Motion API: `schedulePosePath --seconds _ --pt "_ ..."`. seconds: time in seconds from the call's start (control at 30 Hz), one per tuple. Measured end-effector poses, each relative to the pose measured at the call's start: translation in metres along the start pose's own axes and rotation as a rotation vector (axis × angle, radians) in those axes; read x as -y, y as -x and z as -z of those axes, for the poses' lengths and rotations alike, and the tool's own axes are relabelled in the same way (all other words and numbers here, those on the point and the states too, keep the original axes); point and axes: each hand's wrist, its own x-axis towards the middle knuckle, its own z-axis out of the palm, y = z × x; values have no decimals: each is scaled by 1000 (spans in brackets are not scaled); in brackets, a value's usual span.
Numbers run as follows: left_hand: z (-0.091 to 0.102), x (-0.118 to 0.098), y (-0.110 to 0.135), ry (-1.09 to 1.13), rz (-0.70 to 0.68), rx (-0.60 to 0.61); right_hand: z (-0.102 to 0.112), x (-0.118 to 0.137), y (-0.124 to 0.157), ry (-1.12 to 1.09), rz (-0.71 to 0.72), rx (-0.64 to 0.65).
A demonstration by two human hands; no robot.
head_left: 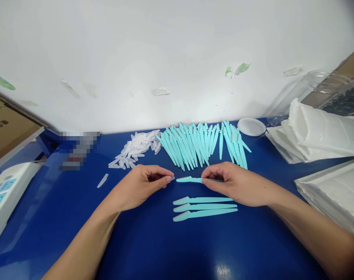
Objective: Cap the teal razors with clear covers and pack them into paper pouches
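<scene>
My right hand pinches a teal eyebrow razor, its blade end pointing left. The fingertips of my left hand are closed on a small translucent blade cover, just left of the razor's tip and apart from it. Below my hands, three teal razors lie side by side with blade ends to the left, and translucent covers appear to be on those ends. A heap of loose blade covers lies beyond my left hand. Behind my right hand is a large pile of teal razors.
One loose cover lies left of the heap on the blue table. A round white lid and white packaging bags are at right. A power strip and cardboard box stand at left. A white wall backs the table.
</scene>
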Motion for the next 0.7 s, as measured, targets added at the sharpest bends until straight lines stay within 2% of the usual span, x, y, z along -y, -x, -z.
schedulePosePath --seconds 0.23,0.37,0.53,0.7 --pt "-13 -1 -3 111 39 16 0 -1 0 -5 18 20" --pt "-11 1 -1 108 35 -14 0 0 1 -21 14 22" --pt "-7 2 -1 135 36 28 1 2 3 -38 10 11" --pt "-7 0 -1 144 24 3 3 1 4 -50 22 -1"
